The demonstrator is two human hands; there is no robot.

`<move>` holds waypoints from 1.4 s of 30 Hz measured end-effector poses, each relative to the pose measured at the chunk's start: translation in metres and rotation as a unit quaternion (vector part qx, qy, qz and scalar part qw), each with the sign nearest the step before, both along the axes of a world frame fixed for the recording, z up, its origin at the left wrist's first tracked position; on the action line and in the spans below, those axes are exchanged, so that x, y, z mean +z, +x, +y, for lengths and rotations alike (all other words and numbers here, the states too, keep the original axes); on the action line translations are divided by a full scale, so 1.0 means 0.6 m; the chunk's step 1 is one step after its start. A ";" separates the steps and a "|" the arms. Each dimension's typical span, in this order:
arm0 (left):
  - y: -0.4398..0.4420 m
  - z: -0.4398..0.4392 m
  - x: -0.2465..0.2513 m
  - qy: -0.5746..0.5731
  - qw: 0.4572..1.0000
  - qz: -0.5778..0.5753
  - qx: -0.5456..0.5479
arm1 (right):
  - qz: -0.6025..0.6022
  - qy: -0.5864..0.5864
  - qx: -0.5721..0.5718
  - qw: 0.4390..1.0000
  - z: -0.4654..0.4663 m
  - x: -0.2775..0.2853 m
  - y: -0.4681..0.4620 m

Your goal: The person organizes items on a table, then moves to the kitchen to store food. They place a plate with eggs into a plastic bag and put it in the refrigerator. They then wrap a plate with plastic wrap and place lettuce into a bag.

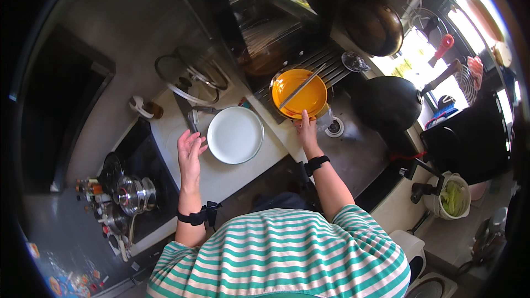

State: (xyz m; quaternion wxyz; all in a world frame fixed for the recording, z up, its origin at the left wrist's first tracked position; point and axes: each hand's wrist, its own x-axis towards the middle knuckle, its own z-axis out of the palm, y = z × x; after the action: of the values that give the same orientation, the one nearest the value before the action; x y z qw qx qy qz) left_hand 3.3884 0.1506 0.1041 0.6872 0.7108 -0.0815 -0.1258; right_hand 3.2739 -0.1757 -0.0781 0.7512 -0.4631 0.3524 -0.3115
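Observation:
My right hand (307,132) grips the near rim of an orange bowl (292,89), its thumb on top of the edge. A pair of chopsticks (301,87) lies slantwise across this bowl. The bowl is over the black slatted rack (331,64) at the sink's far end. My left hand (190,151) is held up with its fingers apart and holds nothing. Just to its right, a white round plate (235,135) rests on the pale countertop (248,178). Behind the left fingers are a knife (191,118) and another dark handle (206,110).
Glass lids (188,76) stand at the counter's back. On the left is a stove (143,161) with steel pots (132,194). A steel sink (352,153) with a drain (334,127) lies at right. Beyond it are a dark wok (387,105) and a colander (466,203) holding leafy greens.

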 end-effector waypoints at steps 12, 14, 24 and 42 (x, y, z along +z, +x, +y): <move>-0.190 0.127 0.032 0.159 0.984 -0.034 -0.078 | -0.042 0.015 0.573 0.818 0.216 0.216 -0.077; -0.229 0.136 0.031 0.311 0.907 -0.262 -0.114 | -0.068 0.030 0.655 0.752 0.296 0.232 -0.069; -0.388 0.489 0.026 0.329 0.910 -0.247 0.047 | -0.054 -0.114 0.840 0.527 0.724 0.307 -0.075; -0.907 1.180 -0.009 0.457 0.648 0.043 0.608 | -0.125 -0.137 0.982 -0.028 1.765 0.342 -0.395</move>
State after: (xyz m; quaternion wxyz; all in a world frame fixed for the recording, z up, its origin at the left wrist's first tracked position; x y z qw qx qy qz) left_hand 2.8440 0.8586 0.0990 0.2002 0.8190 0.4659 0.2684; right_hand 3.0369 0.8831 0.1273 -0.2660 0.3968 0.6015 -0.6403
